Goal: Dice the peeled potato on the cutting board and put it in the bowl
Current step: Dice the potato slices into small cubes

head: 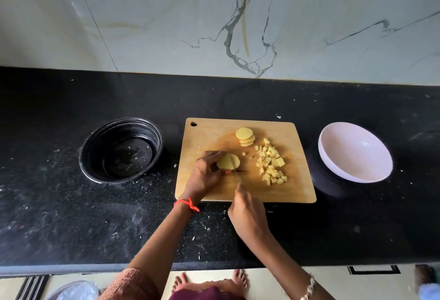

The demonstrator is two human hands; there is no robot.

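A wooden cutting board lies in the middle of the black counter. My left hand holds down a stack of yellow potato slices near the board's centre. My right hand grips a knife, whose thin blade stands across those slices. Another stack of round slices rests at the board's far side. A pile of potato dice lies on the right half of the board. An empty white bowl sits to the right of the board.
A black round container stands left of the board. The counter is speckled with crumbs and ends at a marble wall behind. Below the counter's front edge I see bare feet on the floor.
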